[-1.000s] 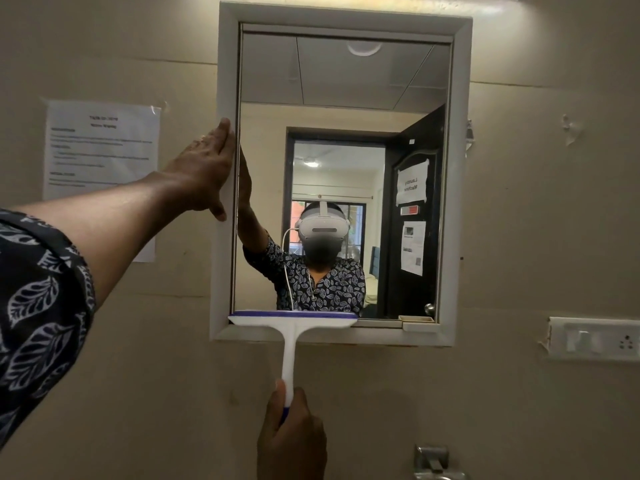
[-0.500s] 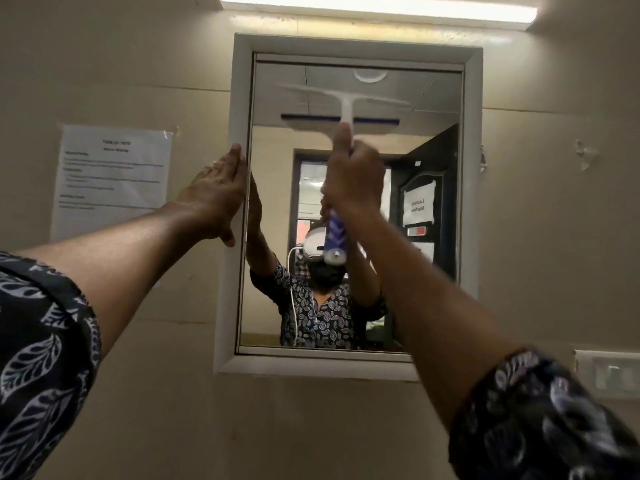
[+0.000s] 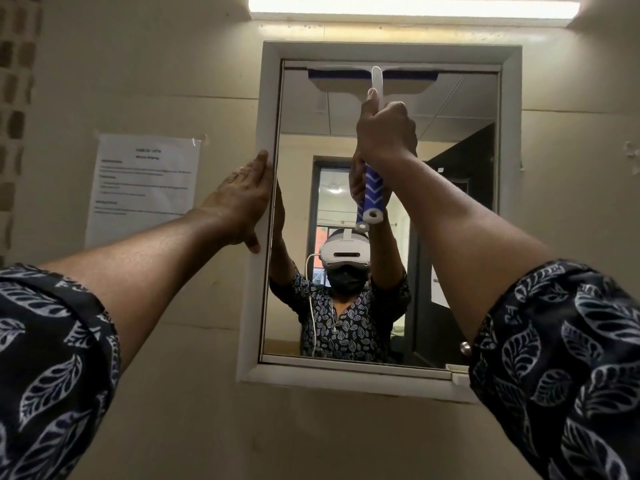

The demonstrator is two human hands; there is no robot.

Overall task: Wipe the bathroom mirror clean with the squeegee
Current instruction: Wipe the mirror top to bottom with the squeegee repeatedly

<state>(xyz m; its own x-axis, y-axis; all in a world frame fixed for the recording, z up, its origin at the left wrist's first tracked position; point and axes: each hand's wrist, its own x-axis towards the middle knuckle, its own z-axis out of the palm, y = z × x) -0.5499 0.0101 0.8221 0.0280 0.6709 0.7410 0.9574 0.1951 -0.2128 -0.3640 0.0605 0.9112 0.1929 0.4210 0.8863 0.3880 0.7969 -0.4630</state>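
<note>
So from the head cam we've only got the one angle, looking up at the mirror [image 3: 301,119] in its pale frame [image 3: 268,98] on the wall. Our right hand [image 3: 386,133] is wrapped tight around the squeegee [image 3: 376,86], fingers curled round the handle and thumb lying up along the white neck, with the blue-and-white striped end of the handle poking out below the fist. The squeegee's blue blade sits flat on the glass right at the top edge, tucked just under the upper lip of the frame and roughly centred across the width. Our left hand [image 3: 239,202] isn't gripping anything; its fingers are straight and together, pressed flat along the left side of the frame about halfway up. Both leaf-print sleeves [image 3: 52,368] fill the bottom corners. A taped-up paper notice [image 3: 145,185] hangs on the wall to the left of the mirror, and a lit tube light [image 3: 412,6] runs across just above the frame. Compared with half a second back, the blade has gone from a bit below the top edge right up to it, and it's sharp now rather than smeared with motion. A full second ago it was down at the bottom edge of the glass with our hand below the frame. The left hand has stayed on that same side of the frame throughout, and the view has tipped upward, so more of the light shows.
</note>
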